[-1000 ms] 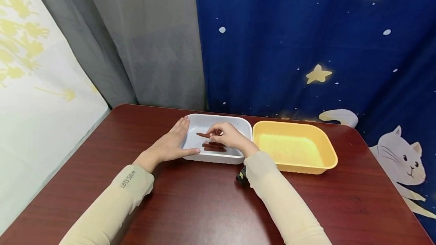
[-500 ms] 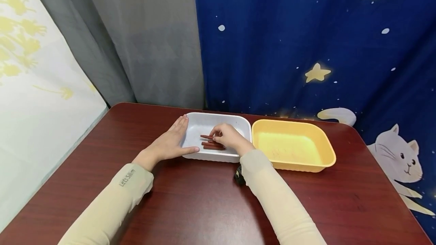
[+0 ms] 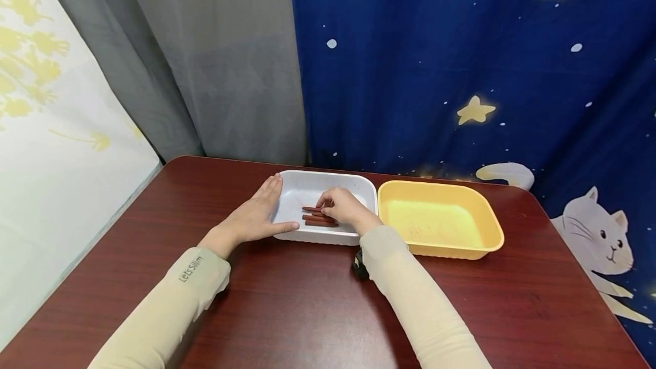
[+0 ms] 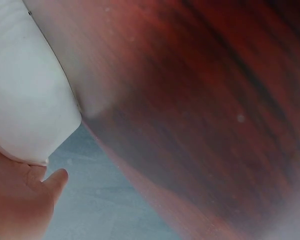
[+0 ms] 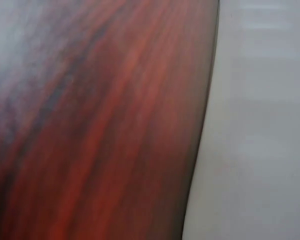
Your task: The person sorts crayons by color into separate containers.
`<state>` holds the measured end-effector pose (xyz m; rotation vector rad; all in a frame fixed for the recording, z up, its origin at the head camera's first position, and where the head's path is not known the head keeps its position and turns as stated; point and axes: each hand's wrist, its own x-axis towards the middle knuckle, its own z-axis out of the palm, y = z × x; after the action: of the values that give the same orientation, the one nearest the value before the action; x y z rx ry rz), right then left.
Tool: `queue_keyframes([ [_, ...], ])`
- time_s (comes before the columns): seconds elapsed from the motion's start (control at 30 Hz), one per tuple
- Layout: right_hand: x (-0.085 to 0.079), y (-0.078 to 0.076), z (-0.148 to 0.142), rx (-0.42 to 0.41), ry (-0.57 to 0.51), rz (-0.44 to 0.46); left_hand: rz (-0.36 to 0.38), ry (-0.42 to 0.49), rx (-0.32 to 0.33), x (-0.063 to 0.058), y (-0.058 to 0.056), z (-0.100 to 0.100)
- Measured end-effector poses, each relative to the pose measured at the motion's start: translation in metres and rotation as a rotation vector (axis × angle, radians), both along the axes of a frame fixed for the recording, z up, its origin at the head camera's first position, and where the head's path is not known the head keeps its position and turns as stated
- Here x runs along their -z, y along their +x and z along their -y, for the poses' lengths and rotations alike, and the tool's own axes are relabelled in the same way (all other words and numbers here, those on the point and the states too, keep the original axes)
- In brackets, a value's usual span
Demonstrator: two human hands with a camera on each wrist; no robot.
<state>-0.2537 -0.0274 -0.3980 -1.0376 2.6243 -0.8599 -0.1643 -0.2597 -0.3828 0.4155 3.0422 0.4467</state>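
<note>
A white tray (image 3: 328, 239) stands near the table's far edge, with several short reddish-brown sticks (image 3: 320, 223) lying side by side in it. My left hand (image 3: 250, 218) rests along the tray's left end, fingers straight and thumb over the front rim. In the left wrist view, fingers of the left hand (image 4: 22, 195) show beside the white wall of the tray. My right hand (image 3: 344, 206) reaches into the tray and pinches one brown stick (image 3: 310, 209) by its right part, low above the others. Only table and tray wall show in the right wrist view.
A yellow tray (image 3: 441, 252) stands right up against the white one on the right. The dark red wooden table (image 3: 297, 300) extends in front. Behind it hang a grey curtain (image 3: 241, 73) and a blue curtain (image 3: 400, 73) with stars.
My right hand has lowered the pinched stick toward the other sticks and shifted slightly right. The left hand keeps its place on the tray.
</note>
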Motion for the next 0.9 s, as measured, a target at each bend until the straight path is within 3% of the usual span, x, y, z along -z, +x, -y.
queue_keyframes([
  [0.33,-0.005,0.003,-0.003,-0.005,-0.028,0.003,-0.007,0.002,0.008,-0.002,0.001,-0.001],
  [0.57,-0.024,0.013,-0.012,-0.057,-0.073,-0.027,-0.002,0.002,0.006,-0.001,0.002,0.001],
  [0.77,-0.042,0.023,-0.037,-0.091,-0.118,-0.122,0.004,-0.001,0.013,-0.002,0.001,0.000],
  [0.9,-0.048,0.032,-0.061,-0.068,-0.132,-0.163,0.004,-0.007,0.012,-0.002,0.000,0.001],
])
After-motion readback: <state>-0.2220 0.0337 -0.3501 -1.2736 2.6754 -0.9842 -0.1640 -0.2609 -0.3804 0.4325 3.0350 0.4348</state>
